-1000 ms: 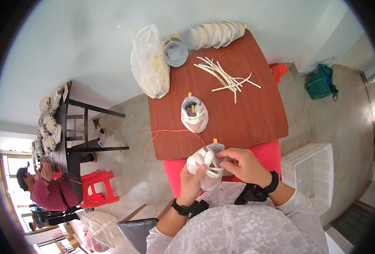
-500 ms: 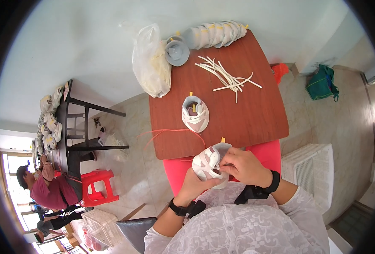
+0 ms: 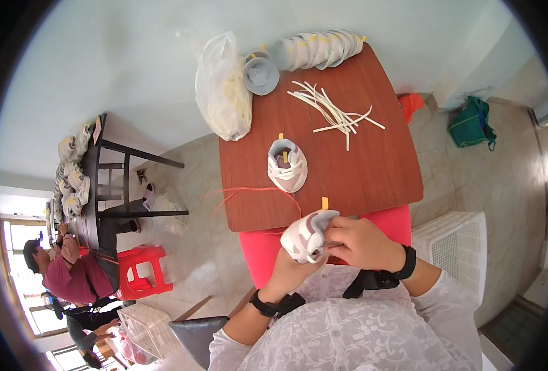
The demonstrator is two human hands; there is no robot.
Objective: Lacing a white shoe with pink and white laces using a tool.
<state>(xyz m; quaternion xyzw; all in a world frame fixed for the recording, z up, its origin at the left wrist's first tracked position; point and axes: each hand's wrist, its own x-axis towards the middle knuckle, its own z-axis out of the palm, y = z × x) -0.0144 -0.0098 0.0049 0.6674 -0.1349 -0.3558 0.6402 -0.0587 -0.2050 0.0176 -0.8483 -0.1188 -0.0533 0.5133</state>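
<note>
A pale pink and white shoe upper point(image 3: 303, 236) with a yellow tab at its heel is held in front of me, over the table's near edge. My left hand point(image 3: 288, 272) wraps round its toe end from below. At its right side, my right hand point(image 3: 365, 244) is closed with the fingertips against the lacing edge; whether a lace is pinched there is hidden. A second shoe upper point(image 3: 288, 172), laced in white, stands on the brown table point(image 3: 360, 173). Loose white laces point(image 3: 332, 114) lie in a heap farther back.
Nested shoe uppers point(image 3: 317, 49) line the table's far edge, beside a clear plastic bag point(image 3: 224, 99). A red cord point(image 3: 255, 189) crosses the left edge. A white crate point(image 3: 453, 253) stands at right. Leftward, a person point(image 3: 79, 272) sits by a dark table point(image 3: 97, 167).
The shoe upper has tilted and turned in my left hand. My right fingers have moved from inside its throat to its right side. Another person at lower left has moved.
</note>
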